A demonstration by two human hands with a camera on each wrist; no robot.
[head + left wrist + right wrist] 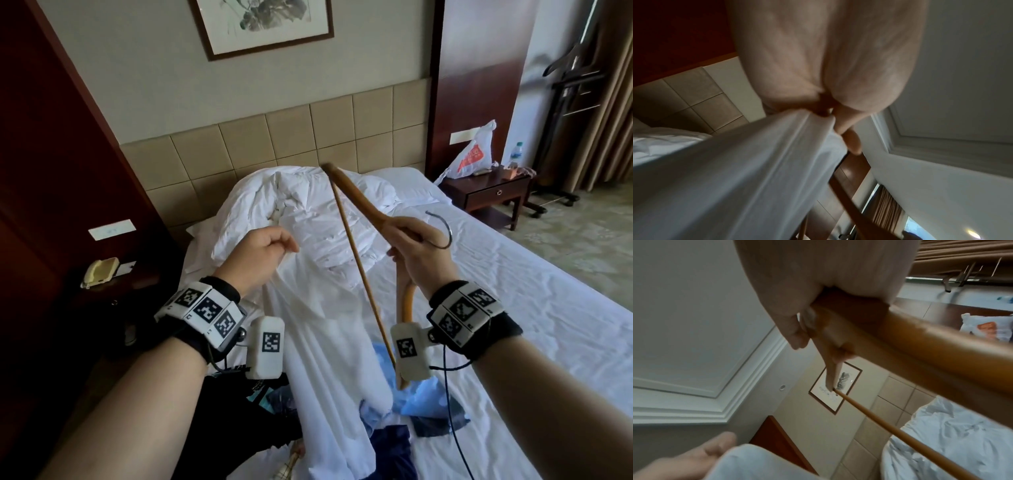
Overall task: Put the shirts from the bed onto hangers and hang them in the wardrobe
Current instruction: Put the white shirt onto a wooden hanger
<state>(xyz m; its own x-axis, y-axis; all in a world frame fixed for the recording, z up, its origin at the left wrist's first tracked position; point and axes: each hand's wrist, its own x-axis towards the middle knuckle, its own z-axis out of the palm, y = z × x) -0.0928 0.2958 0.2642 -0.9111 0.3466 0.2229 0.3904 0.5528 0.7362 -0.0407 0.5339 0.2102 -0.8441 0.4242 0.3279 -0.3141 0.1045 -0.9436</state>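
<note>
Two hands up over the bed, one item each.

Nearest: heap of clothes [404,431] at the foot of the bed [534,308], with blue, dark navy and black pieces showing. These look like shirts not yet hung; kinds not certain.

Left hand [263,257]: fingers curled, pinching a bunch of the white shirt [329,335] near its top edge. Left wrist view confirms cloth gathered between thumb and fingers [851,138]. Shirt is lifted at that point and drapes down onto the heap, lower part lying on the bed.

Right hand [418,253]: wrapped round the middle of the wooden hanger [359,202], beside the metal hook [442,229]. Hanger is tilted, one shoulder end pointing away toward the headboard, the other down by the wrist. Thin crossbar [359,267] runs between the two ends. Hanger and shirt appear apart, no contact visible.

Farther: crumpled white duvet [308,205], tiled headboard [274,140], framed picture [260,24]. Nightstand [496,195] at right with a plastic bag [472,154] and a bottle [516,154]. Wardrobe not identifiable.

Step, by my reading: loading the first shirt onto the hanger, not yet threaded. Next move calls for finding the neck opening, feeding the far shoulder end in, then re-gripping to draw cloth over the near end. Risk: pinch may hold both layers, closing the opening.
</note>
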